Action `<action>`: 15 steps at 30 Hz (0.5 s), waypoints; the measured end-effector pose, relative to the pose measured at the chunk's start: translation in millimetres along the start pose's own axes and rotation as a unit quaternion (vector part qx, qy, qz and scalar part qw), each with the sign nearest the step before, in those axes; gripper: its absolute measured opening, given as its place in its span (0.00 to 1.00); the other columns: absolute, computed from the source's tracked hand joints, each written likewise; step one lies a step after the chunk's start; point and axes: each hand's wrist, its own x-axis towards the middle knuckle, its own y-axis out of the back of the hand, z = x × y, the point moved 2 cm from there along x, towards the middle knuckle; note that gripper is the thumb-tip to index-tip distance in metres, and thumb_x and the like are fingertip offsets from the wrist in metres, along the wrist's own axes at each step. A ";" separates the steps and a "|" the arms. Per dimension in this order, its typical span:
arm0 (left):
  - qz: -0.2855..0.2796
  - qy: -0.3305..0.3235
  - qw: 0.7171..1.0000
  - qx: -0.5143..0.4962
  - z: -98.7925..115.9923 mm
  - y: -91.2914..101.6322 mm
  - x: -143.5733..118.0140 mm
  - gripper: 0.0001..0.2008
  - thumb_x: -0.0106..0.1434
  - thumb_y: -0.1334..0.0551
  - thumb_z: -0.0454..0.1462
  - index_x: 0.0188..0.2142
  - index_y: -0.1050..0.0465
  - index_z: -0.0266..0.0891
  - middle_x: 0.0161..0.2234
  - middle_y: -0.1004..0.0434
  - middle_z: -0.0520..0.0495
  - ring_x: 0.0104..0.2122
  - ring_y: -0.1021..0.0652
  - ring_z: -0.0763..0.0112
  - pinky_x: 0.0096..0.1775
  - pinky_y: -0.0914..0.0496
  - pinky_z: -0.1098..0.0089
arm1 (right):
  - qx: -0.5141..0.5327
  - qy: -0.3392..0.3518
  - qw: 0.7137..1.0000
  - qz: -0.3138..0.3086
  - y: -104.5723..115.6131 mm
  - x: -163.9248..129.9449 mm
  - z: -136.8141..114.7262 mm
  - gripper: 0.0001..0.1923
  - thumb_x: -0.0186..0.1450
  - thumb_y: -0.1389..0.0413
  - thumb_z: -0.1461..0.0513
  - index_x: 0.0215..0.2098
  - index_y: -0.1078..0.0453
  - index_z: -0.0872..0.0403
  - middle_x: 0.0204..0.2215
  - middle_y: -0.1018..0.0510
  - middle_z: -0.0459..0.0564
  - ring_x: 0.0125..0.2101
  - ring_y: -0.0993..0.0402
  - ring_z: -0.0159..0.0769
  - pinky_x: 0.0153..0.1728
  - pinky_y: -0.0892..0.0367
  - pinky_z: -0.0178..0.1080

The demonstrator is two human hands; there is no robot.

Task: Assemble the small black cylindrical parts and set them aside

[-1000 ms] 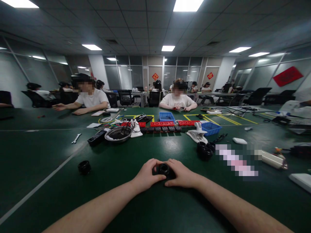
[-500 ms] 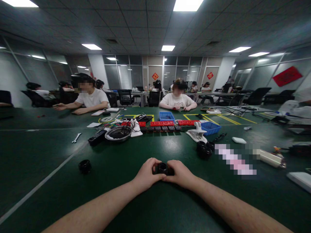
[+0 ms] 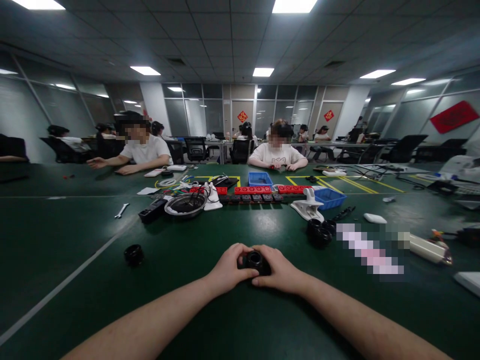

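Note:
A small black round part point(image 3: 255, 260) with a hollow centre rests low over the green table point(image 3: 232, 320), held between both hands. My left hand point(image 3: 227, 269) grips its left side with the fingers curled around it. My right hand point(image 3: 279, 270) grips its right side, thumb underneath. Most of the part is hidden by my fingers. A similar black round part point(image 3: 133, 254) lies alone on the table to the left, apart from my hands.
A cluster of black round parts point(image 3: 318, 232) and a white clamp point(image 3: 307, 206) lie ahead right. A metal bowl point(image 3: 185, 205), red and black blocks point(image 3: 255, 193) and blue bins point(image 3: 328, 198) stand further back. People sit across the table. A wrench point(image 3: 122, 210) lies far left.
Both hands keep hold of the black part and have barely shifted on it. The camera has turned slightly, so the scene sits a little to the right.

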 end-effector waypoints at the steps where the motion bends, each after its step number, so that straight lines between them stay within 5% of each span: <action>1: -0.009 -0.006 1.000 -0.005 -0.5 0.2 0.5 0.17 0.45 0.36 0.38 0.36 0.34 0.38 0.28 0.39 0.53 0.26 0.36 0.74 0.27 0.42 0.75 | 0.023 0.014 0.999 -0.021 1.7 0.7 2.3 0.29 0.47 0.41 0.53 0.45 0.41 0.53 0.38 0.32 0.49 0.38 0.37 0.39 0.38 0.43 0.38; 7: -0.026 -0.020 0.999 -0.022 -2.1 -0.7 1.0 0.19 0.46 0.36 0.39 0.38 0.34 0.39 0.30 0.38 0.52 0.26 0.37 0.74 0.27 0.42 0.75 | 0.123 0.036 0.986 -0.111 8.4 4.9 14.8 0.14 0.52 0.44 0.61 0.36 0.35 0.57 0.33 0.33 0.46 0.35 0.37 0.35 0.36 0.42 0.35; 12: -0.020 -0.013 0.999 -0.021 -2.9 -1.4 -0.2 0.19 0.45 0.36 0.39 0.38 0.34 0.39 0.29 0.38 0.53 0.26 0.36 0.74 0.27 0.42 0.75 | 0.160 -0.023 0.983 -0.084 2.5 5.0 15.6 0.15 0.48 0.41 0.61 0.33 0.36 0.57 0.28 0.34 0.44 0.29 0.37 0.31 0.29 0.42 0.31; 15: -0.006 -0.001 1.000 -0.015 -0.5 -2.5 -2.3 0.19 0.44 0.35 0.40 0.36 0.34 0.38 0.28 0.39 0.53 0.26 0.36 0.74 0.26 0.42 0.75 | 0.093 -0.057 0.993 -0.043 -3.8 4.1 15.2 0.18 0.44 0.39 0.57 0.28 0.38 0.56 0.24 0.35 0.42 0.26 0.39 0.30 0.23 0.45 0.30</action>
